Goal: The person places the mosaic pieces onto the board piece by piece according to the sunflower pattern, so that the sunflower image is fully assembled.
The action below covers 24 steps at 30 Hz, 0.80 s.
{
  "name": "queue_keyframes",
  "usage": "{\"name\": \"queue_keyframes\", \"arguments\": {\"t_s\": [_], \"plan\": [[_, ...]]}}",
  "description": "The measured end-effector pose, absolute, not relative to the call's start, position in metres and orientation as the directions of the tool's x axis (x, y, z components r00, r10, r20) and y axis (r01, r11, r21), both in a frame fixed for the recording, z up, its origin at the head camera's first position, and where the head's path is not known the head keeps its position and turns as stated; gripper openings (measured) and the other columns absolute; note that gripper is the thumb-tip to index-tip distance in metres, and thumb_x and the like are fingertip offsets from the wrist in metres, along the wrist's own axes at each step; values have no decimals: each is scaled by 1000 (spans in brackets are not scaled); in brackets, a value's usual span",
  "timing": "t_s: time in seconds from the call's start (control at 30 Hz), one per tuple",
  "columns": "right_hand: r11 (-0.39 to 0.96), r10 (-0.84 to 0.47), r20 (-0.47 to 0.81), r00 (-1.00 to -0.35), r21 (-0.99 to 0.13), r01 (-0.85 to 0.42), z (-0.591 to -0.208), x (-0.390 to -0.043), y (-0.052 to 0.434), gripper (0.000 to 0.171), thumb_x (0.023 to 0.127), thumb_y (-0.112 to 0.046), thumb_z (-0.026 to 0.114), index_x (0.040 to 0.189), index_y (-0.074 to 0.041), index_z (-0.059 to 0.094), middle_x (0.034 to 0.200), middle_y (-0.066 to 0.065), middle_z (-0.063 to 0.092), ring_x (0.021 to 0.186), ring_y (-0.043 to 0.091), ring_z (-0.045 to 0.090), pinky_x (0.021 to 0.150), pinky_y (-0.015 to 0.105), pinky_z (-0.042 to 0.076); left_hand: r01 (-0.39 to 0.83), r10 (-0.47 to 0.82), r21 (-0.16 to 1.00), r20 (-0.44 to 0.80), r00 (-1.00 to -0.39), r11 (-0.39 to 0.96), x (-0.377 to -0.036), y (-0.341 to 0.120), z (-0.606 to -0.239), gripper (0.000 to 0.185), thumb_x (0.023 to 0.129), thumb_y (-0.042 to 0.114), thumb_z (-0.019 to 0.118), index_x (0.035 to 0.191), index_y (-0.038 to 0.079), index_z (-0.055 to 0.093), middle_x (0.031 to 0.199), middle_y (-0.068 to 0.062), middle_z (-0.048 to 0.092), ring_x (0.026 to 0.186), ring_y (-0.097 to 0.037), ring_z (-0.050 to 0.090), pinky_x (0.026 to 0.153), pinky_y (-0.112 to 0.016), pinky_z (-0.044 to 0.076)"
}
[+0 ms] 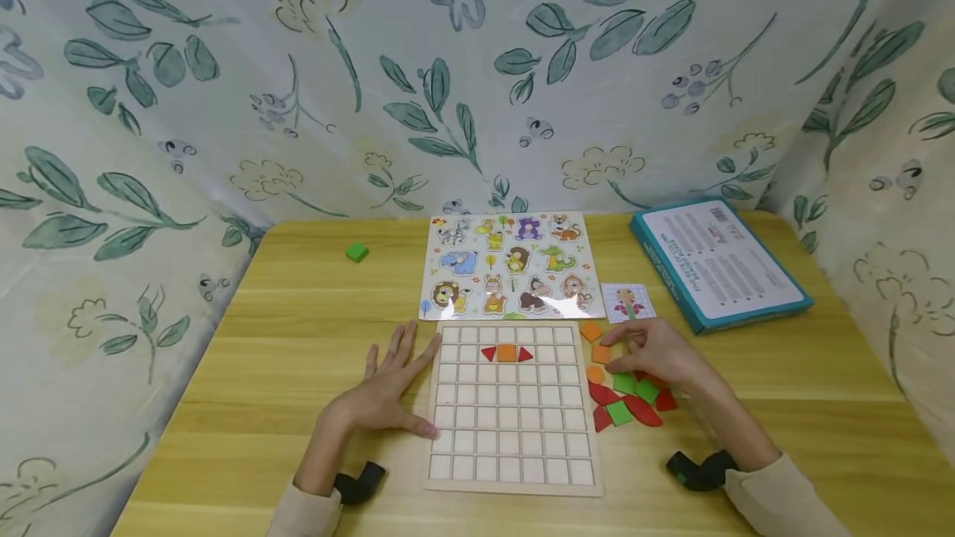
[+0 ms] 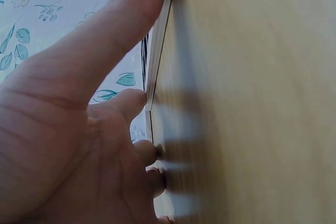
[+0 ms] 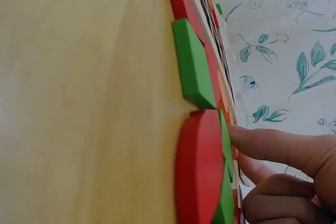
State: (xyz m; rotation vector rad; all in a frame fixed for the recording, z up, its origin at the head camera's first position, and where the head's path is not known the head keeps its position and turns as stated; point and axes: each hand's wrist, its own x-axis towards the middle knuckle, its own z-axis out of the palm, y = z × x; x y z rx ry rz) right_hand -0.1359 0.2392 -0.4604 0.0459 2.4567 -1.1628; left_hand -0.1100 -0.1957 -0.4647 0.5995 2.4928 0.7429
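The left hand [image 1: 391,392] lies flat and released on the table [image 1: 283,355], fingers straight against the left edge of the grid board [image 1: 511,404], whose long axis runs near to far. The right hand [image 1: 656,355], just right of the board, curls its fingers over the heap of coloured pieces [image 1: 627,400], touching an orange piece [image 1: 601,354]; whether it pinches one I cannot tell. A careless lift could scatter the crowded pieces, or a nudge could dislodge the red and orange row [image 1: 506,353] near the board's far end.
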Motion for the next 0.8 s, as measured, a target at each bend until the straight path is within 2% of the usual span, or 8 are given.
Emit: {"name": "queue_keyframes", "arguments": {"t_s": [0.23,0.33,0.53,0.8], "plan": [[652,-174,-340,-924,-743,151,-454,-135,238,37,87,-21,84,117,-1,72,63,-2,35,57,15,36,50,25,28,275,527,598,-296,-797,753,-111,-195,-467,131,71,51,91,168,21,6,170,-21,-26,157,-44,-26,118,-74,-20],[642,-191,-319,-928,-756,128,-448,-134,233,35,88,-23,83,117,-4,74,61,-2,35,54,14,35,48,24,27,280,530,599,-292,-796,751,-111,-195,-467,131,71,51,91,168,21,6,170,-21,-26,157,-44,-26,118,-74,-20],[575,-283,-286,-915,-814,77,-447,-129,197,27,84,-23,86,108,-14,81,59,-3,30,53,12,30,49,23,25,284,529,587,-299,-794,758,-112,-196,-466,131,72,52,90,168,21,6,169,-21,-26,157,-43,-26,118,-74,-20],[553,-316,-244,-917,-833,32,-456,-127,158,21,78,-14,91,97,-11,82,58,-3,28,56,14,27,52,23,23,279,530,595,-299,-794,754,-110,-196,-466,131,72,50,90,168,19,7,169,-22,-26,156,-44,-26,118,-74,-20]]}}
